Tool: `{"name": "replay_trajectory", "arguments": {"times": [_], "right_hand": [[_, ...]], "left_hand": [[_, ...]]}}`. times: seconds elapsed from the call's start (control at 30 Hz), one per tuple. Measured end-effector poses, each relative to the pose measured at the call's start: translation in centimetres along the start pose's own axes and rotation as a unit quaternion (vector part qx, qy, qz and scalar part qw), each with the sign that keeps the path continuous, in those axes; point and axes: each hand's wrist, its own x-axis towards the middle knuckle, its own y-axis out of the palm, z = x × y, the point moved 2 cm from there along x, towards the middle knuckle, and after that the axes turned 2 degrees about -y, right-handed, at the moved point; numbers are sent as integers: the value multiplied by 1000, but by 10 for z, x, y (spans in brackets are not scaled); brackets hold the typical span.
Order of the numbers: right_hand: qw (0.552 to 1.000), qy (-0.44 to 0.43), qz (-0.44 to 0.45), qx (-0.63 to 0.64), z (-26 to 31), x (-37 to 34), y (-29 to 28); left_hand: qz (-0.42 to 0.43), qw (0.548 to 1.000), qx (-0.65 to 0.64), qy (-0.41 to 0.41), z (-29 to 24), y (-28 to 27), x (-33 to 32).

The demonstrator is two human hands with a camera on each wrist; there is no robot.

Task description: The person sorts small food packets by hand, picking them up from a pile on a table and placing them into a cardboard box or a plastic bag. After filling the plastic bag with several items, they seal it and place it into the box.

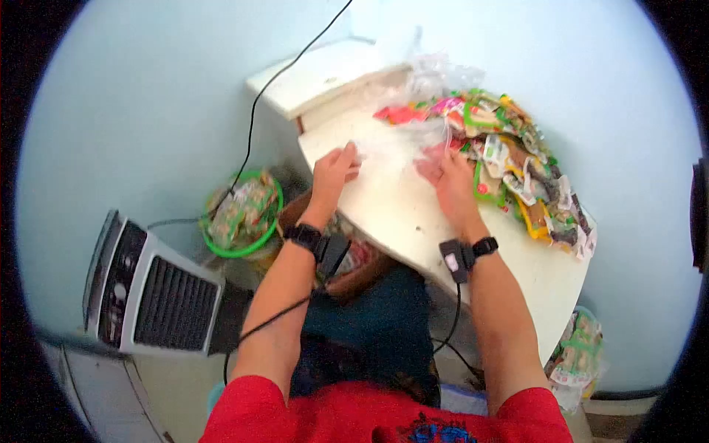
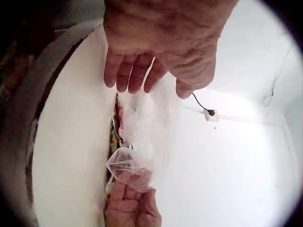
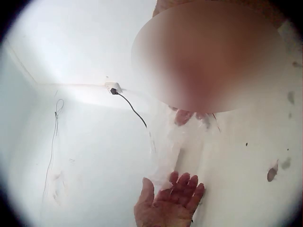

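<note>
A thin clear plastic bag [image 2: 130, 165] spreads between my two hands above the white table [image 1: 391, 199]. My right hand [image 1: 450, 181] holds it, its film lying over the fingers in the left wrist view; a blur hides most of this hand in the right wrist view. Facing it, my left hand [image 1: 336, 177] is raised over the table's left side, fingers long and loosely bent, with the thumb [image 3: 147, 189] apart. Film shows close by its fingertips. Beyond the right hand lies a pile of colourful flat food packets [image 1: 509, 162].
More clear bags [image 1: 436, 74] lie at the back of the table. A green-rimmed basket [image 1: 244, 214] of packets stands at lower left, beside a brown box [image 1: 362, 273]. A grey slatted appliance [image 1: 177, 295] is left of my arm. Another packet bag [image 1: 580, 354] sits low right.
</note>
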Motion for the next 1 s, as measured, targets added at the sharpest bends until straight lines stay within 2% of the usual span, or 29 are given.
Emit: {"name": "replay_trajectory", "arguments": {"times": [0.03, 0.2, 0.27, 0.37, 0.57, 0.7, 0.73, 0.87, 0.97, 1.0], "right_hand": [[1000, 11, 2, 6, 1, -1, 4], [999, 34, 32, 1, 1, -2, 3], [998, 39, 23, -33, 3, -2, 1], [998, 37, 9, -54, 2, -4, 6], [992, 35, 95, -76, 11, 5, -11], [994, 69, 85, -30, 13, 2, -11], [993, 85, 79, -11, 17, -2, -5], [983, 148, 90, 65, 19, -5, -2], [973, 157, 131, 102, 16, -5, -2], [972, 160, 139, 104, 16, -6, -2]], "left_hand": [[-21, 1000, 7, -1, -5, 1, -7], [-17, 999, -25, 17, -14, -12, -14], [-26, 998, -45, 42, -21, -16, -22], [-56, 997, -56, 25, -34, -24, -41], [-3, 993, 110, -40, -27, -59, -62], [7, 994, 71, -89, -12, -81, -65], [22, 989, 80, -122, -10, -84, -64], [-79, 984, 134, -88, -13, -78, -56], [-72, 971, 205, -102, -14, -66, -39], [-105, 956, 269, -51, -17, -56, -35]]}}
